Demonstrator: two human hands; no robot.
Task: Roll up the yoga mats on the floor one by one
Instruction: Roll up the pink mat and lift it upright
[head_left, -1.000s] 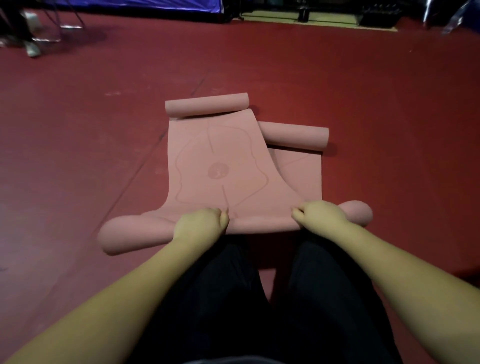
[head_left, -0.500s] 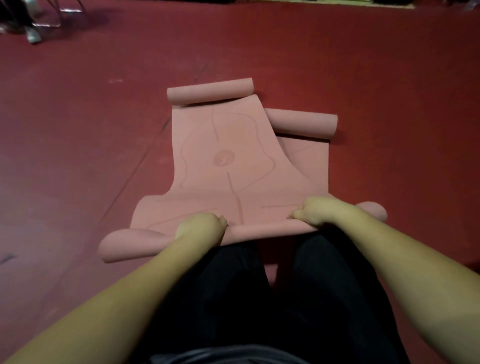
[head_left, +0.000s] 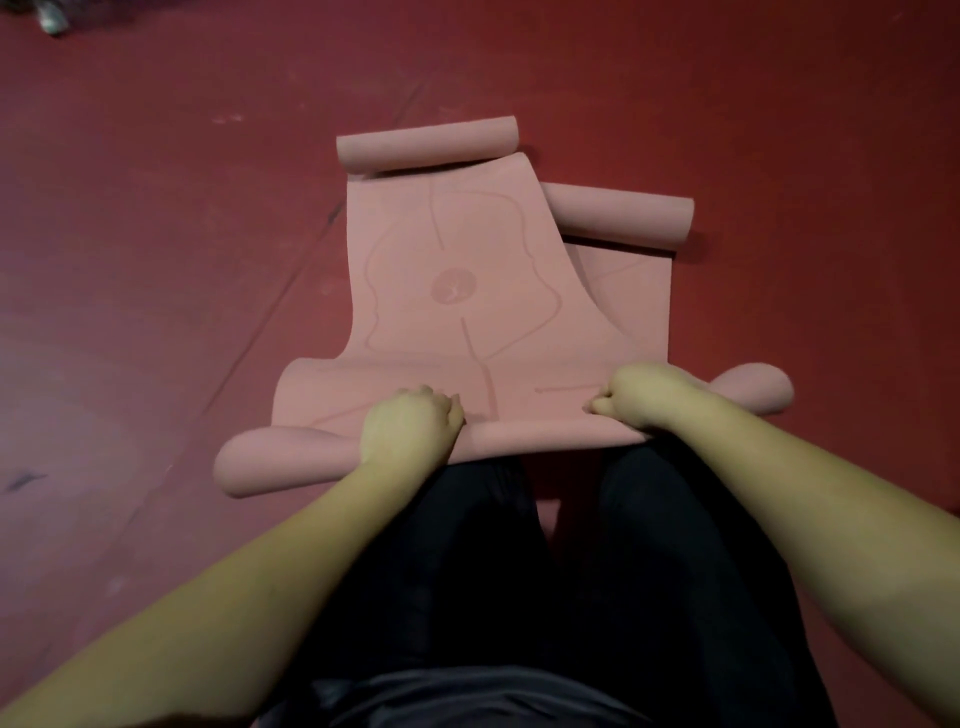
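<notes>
Red floor (head_left: 156, 260) carries two overlapping pink yoga mats. Top mat (head_left: 457, 291) lies flat ahead of the knees, its far end curled (head_left: 426, 143); second mat (head_left: 631, 291) sits under it to the right, with its own far curl (head_left: 621, 213). Left hand (head_left: 410, 426) and right hand (head_left: 644, 397), fingers curled, grip the near roll (head_left: 540, 428), well apart along it. Step in hand: early rolling of the top mat, judged barely started. Next move calls for even forward pressure from both hands, or the roll will likely cone.
</notes>
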